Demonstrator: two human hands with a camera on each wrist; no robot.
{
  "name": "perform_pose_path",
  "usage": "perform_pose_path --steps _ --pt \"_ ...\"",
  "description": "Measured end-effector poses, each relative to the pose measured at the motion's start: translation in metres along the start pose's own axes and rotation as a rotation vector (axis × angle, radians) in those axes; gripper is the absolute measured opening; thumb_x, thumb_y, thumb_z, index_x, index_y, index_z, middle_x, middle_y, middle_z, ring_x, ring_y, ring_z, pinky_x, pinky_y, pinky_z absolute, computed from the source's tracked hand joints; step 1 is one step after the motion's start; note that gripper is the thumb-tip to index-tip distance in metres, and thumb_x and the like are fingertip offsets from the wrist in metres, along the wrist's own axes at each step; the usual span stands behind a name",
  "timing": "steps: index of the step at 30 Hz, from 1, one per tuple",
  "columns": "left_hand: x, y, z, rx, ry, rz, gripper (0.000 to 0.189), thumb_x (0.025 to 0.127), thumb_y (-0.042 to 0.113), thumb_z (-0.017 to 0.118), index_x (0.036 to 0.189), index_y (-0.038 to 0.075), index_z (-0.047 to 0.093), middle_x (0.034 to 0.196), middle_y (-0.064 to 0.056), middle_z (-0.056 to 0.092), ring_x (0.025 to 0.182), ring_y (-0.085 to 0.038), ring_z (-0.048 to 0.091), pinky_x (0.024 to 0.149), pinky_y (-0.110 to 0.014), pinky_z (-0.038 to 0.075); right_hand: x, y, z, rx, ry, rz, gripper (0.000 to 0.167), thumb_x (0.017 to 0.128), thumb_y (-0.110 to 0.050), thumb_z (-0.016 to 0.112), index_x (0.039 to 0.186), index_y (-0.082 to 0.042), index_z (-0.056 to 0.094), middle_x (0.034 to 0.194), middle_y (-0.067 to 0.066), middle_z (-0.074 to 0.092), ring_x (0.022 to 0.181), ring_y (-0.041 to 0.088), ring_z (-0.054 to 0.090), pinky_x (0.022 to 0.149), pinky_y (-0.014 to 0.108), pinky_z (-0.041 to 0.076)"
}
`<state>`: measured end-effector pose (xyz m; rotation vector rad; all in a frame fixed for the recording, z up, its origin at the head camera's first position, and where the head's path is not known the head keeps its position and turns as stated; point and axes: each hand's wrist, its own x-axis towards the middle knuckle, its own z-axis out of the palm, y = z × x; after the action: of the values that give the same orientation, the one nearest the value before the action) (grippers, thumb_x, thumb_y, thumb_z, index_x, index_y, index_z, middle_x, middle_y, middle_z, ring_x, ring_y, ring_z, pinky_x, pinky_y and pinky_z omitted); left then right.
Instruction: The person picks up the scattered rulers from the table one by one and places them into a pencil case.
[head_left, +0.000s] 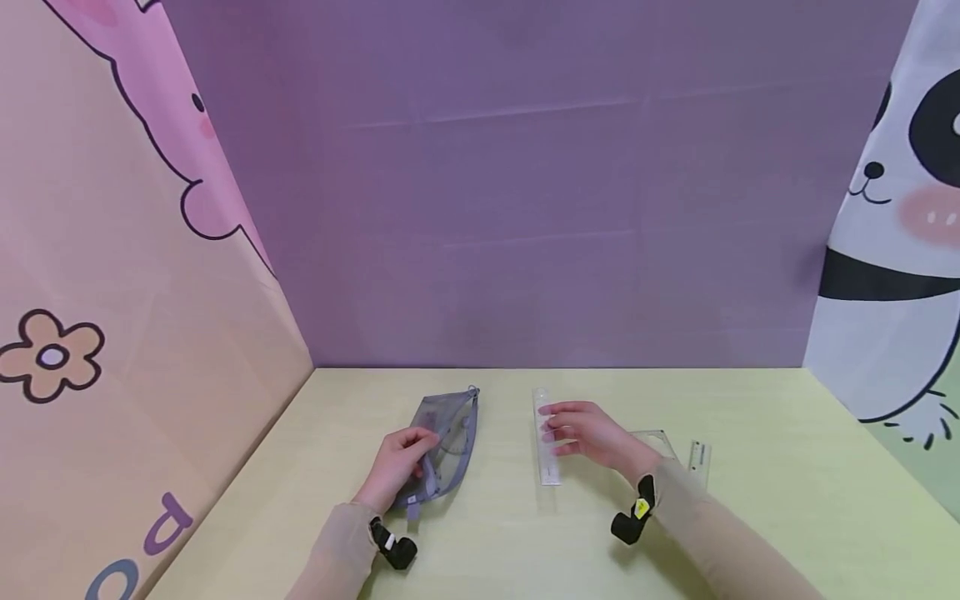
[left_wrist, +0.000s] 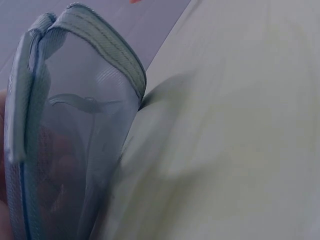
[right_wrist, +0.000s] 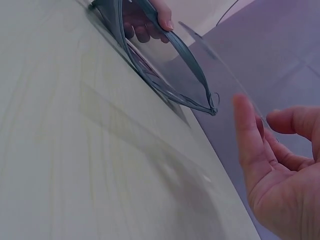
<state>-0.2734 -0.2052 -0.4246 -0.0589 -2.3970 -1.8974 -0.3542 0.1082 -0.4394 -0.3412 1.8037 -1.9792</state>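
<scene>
The pouch (head_left: 456, 446), a grey mesh bag at the centre-left of the frame, has its zipped mouth parted, so that step looks done; the left hand (head_left: 397, 462) pinches its rim. Just right of the frame's centre, the right hand (head_left: 592, 437) grips a clear ruler (head_left: 548, 468) between thumb and fingers, and the right wrist view shows this ruler raised off the counter (head_left: 480, 554) and apart from the pouch. A curved outline shows through the mesh, perhaps something already inside, though it is too faint to name. By my reading the work is partway: the ruler is in hand but outside the pouch, and two more pieces lie outside it as well, a clear set square (head_left: 656, 437) and a short ruler (head_left: 700, 460), both right of centre on the counter. What remains would concern these pieces, though the pictures do not settle which way they are meant to go. The right sleeve (head_left: 697, 504) covers part of the set square and the lower end of the short ruler, so reaching either means shifting that arm. The soft pouch could also sag and narrow its mouth. A purple backdrop (head_left: 487, 208) fills the top of the frame.
</scene>
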Motion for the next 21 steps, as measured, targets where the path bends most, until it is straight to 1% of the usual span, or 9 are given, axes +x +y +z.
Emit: perform_pose_path --steps 2,9,13,16,21 --pt "0.0 -0.002 0.0 -0.006 0.005 0.007 0.023 0.092 0.01 0.064 0.099 -0.011 0.065 0.07 -0.001 0.052 0.057 -0.019 0.046 0.055 -0.029 0.043 0.003 0.0 0.004 -0.007 -0.007 0.003 0.034 0.096 -0.006 0.054 0.127 0.009 0.054 0.092 0.007 0.062 0.083 0.018 0.063 0.069 0.03 0.054" --pt "0.001 -0.002 -0.001 -0.02 -0.002 -0.024 0.021 0.092 0.009 0.063 0.1 -0.011 0.066 0.071 0.0 0.053 0.057 -0.017 0.046 0.056 -0.028 0.044 0.014 0.0 0.019 -0.02 -0.039 0.021 0.034 0.096 -0.006 0.055 0.126 0.009 0.055 0.091 0.008 0.062 0.083 0.017 0.063 0.069 0.031 0.055" --pt "0.0 -0.001 -0.001 -0.022 0.002 -0.029 0.021 0.092 0.009 0.063 0.1 -0.01 0.066 0.07 0.0 0.052 0.058 -0.018 0.046 0.057 -0.029 0.044 0.019 0.001 0.027 -0.025 -0.056 0.022 0.033 0.095 -0.006 0.055 0.125 0.009 0.056 0.09 0.007 0.061 0.083 0.017 0.063 0.069 0.031 0.055" --pt "0.0 0.001 -0.001 -0.022 0.007 -0.02 0.021 0.092 0.009 0.063 0.1 -0.011 0.066 0.07 0.001 0.052 0.057 -0.017 0.045 0.057 -0.029 0.044 0.023 0.002 0.033 -0.019 -0.055 0.027 0.033 0.094 -0.004 0.054 0.125 0.009 0.056 0.089 0.007 0.062 0.081 0.016 0.063 0.068 0.031 0.055" --pt "-0.001 0.002 -0.001 -0.03 0.003 -0.028 0.021 0.093 0.008 0.063 0.101 -0.011 0.066 0.071 0.0 0.053 0.057 -0.016 0.045 0.056 -0.027 0.043 0.027 0.003 0.04 0.009 -0.06 0.036 0.033 0.094 -0.003 0.053 0.125 0.01 0.055 0.087 0.006 0.063 0.08 0.015 0.064 0.068 0.031 0.055"
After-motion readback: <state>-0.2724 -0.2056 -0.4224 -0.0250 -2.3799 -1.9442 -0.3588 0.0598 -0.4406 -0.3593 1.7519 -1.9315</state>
